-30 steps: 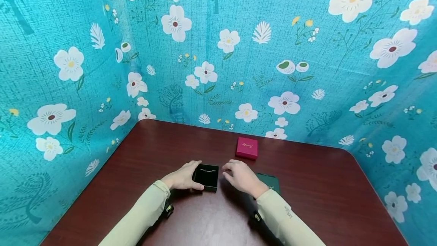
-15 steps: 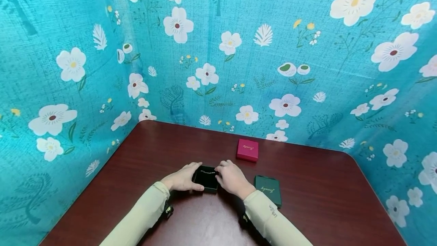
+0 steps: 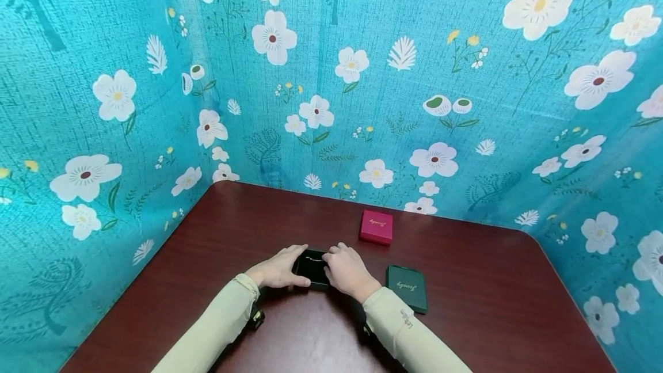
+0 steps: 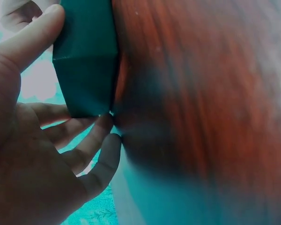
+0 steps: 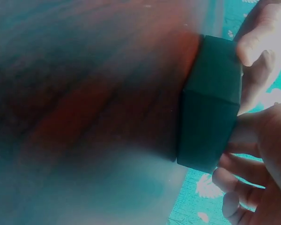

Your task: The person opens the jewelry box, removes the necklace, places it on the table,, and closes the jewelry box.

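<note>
A small dark green jewelry box (image 3: 313, 273) stands uncovered on the table, its inside dark. A thin silvery chain (image 3: 313, 259) lies across the far part of it. My left hand (image 3: 278, 269) holds the box from the left, thumb (image 4: 40, 33) at the near side and fingers at the far side. My right hand (image 3: 349, 271) is at the box's right edge, fingers bent over the rim near the chain's right end. Its fingertips are hidden, so I cannot tell whether they pinch the chain. From the right wrist, the box's green outer walls (image 5: 208, 126) show.
To the right lies a flat green lid (image 3: 406, 288) with gold lettering. A red box (image 3: 376, 227) with similar lettering sits farther back. Blue flowered cloth (image 3: 321, 73) hangs behind and beside the reddish-brown table (image 3: 248, 212).
My right hand has moved left from beside the box to its right rim, uncovering more of the green lid. The left hand has kept its hold on the box.
</note>
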`<state>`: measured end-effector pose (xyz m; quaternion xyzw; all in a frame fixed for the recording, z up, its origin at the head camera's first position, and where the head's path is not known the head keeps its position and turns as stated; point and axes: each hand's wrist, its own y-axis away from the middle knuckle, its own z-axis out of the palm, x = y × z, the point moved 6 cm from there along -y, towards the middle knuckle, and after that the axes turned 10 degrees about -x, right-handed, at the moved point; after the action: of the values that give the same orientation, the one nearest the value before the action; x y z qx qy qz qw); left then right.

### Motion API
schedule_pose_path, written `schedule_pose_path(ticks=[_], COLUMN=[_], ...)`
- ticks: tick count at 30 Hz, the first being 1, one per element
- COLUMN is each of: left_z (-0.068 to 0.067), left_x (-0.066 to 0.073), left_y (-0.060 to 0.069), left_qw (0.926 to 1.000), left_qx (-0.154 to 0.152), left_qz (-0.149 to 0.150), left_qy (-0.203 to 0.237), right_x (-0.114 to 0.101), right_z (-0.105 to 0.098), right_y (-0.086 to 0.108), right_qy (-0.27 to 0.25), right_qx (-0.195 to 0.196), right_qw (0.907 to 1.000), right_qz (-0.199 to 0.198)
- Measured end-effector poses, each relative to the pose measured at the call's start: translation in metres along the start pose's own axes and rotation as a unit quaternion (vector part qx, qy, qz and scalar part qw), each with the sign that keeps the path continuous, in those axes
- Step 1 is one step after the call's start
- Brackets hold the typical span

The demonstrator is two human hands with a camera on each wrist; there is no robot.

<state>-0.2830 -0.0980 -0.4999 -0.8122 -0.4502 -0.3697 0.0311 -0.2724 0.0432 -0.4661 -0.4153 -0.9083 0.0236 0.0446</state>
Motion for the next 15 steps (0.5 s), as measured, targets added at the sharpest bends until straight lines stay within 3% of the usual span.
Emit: schedule_pose_path(ticks=[15], left_z=[-0.002], left_x=[-0.002], left_y=[-0.002], left_qw=[1.0000], left_qx=[0.008], left_qz=[0.002], left_qy=[-0.002], right_x=[-0.014], right_z=[0.004], right_y=[-0.002], right_qy=[0.101], right_qx=[-0.042], right_qw=[0.9935], right_qz=[0.032])
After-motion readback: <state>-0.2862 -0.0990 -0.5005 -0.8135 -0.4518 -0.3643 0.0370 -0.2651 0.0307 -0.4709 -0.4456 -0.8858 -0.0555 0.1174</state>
